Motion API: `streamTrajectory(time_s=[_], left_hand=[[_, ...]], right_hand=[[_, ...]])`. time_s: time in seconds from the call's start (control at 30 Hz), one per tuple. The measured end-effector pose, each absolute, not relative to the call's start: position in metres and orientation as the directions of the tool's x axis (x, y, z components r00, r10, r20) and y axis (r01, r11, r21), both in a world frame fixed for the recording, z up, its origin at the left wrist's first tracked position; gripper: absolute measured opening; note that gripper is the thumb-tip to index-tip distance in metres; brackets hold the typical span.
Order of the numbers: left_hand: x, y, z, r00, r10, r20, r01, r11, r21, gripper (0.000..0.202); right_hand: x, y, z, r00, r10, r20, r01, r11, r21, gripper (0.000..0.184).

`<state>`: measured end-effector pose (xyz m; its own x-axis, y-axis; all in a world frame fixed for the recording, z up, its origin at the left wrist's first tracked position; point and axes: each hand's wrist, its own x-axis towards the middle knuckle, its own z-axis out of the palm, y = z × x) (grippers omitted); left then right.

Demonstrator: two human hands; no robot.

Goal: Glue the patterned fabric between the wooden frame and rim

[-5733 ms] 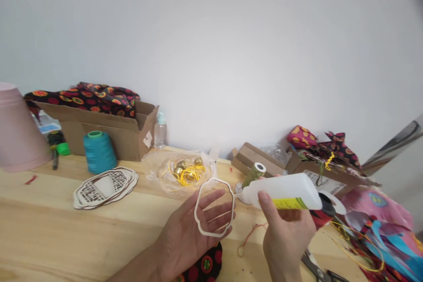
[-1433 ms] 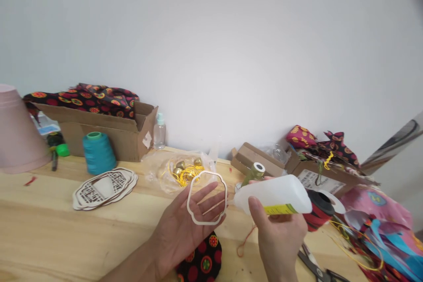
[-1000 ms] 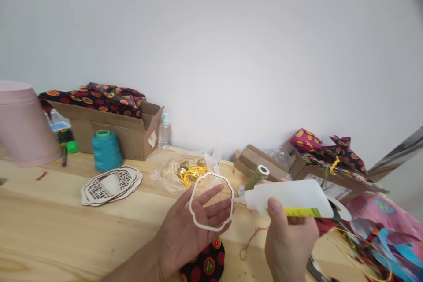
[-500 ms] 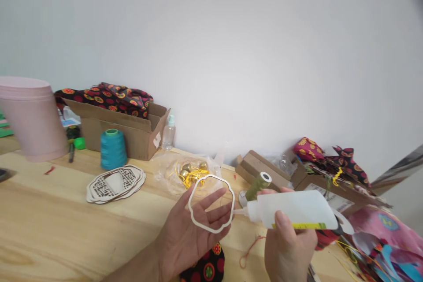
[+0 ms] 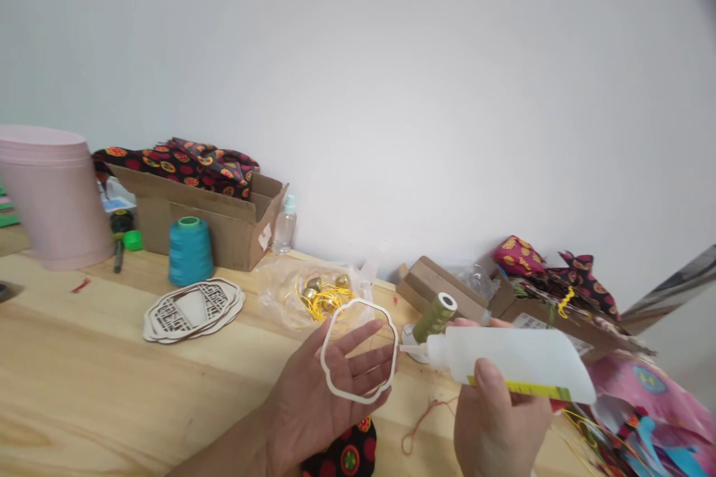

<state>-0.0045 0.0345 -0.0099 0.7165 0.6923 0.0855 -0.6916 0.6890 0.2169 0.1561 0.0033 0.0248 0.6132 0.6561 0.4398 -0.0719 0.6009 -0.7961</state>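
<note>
My left hand (image 5: 324, 395) lies palm up with fingers stretched, and a thin pale scalloped frame ring (image 5: 330, 381) rests across its fingers. My right hand (image 5: 497, 425) grips a white squeeze bottle (image 5: 514, 361) with a yellow-green label, held on its side. The bottle's nozzle points left and sits right at the ring's right edge. Under my left wrist lies a black fabric piece with red and orange circles (image 5: 347, 455).
On the wooden table (image 5: 83, 387) lie a stack of fretwork cutouts (image 5: 193, 309), a teal thread cone (image 5: 190, 250), a bag of gold bells and yellow cord (image 5: 318, 294), an olive thread spool (image 5: 433, 317), cardboard boxes of patterned fabric (image 5: 206, 227), a pink tub (image 5: 53, 197).
The view has swung left and back a little. The bottle has tipped nozzle-up and its tip has stayed at the ring's right edge; my left hand still carries the ring.
</note>
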Motion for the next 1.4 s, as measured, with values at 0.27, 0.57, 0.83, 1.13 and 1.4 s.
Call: streamTrajectory(time_s=[0.27, 0.57, 0.83, 1.13, 1.4], left_hand=[[-0.003, 0.033, -0.013, 0.709, 0.698, 0.098, -0.696, 0.672, 0.253, 0.052], [-0.002, 0.033, -0.014, 0.712, 0.698, 0.08, -0.689, 0.672, 0.271, 0.052], [-0.002, 0.033, -0.015, 0.711, 0.699, 0.078, -0.69, 0.671, 0.272, 0.052], [-0.001, 0.034, -0.015, 0.711, 0.7, 0.066, -0.688, 0.672, 0.275, 0.053], [-0.003, 0.034, -0.013, 0.706, 0.706, 0.048, -0.691, 0.673, 0.263, 0.056]], right_hand=[[0.156, 0.0, 0.025, 0.595, 0.592, 0.544, 0.099, 0.618, -0.78, 0.044], [0.152, -0.003, 0.031, 0.634, 0.539, 0.555, 0.159, 0.611, -0.775, 0.037], [0.149, -0.009, 0.032, 0.637, 0.591, 0.495, 0.185, 0.506, -0.842, 0.037], [0.145, -0.008, 0.029, 0.697, 0.555, 0.453, 0.231, 0.425, -0.876, 0.038], [0.142, -0.01, 0.031, 0.646, 0.583, 0.493, 0.23, 0.467, -0.854, 0.04]])
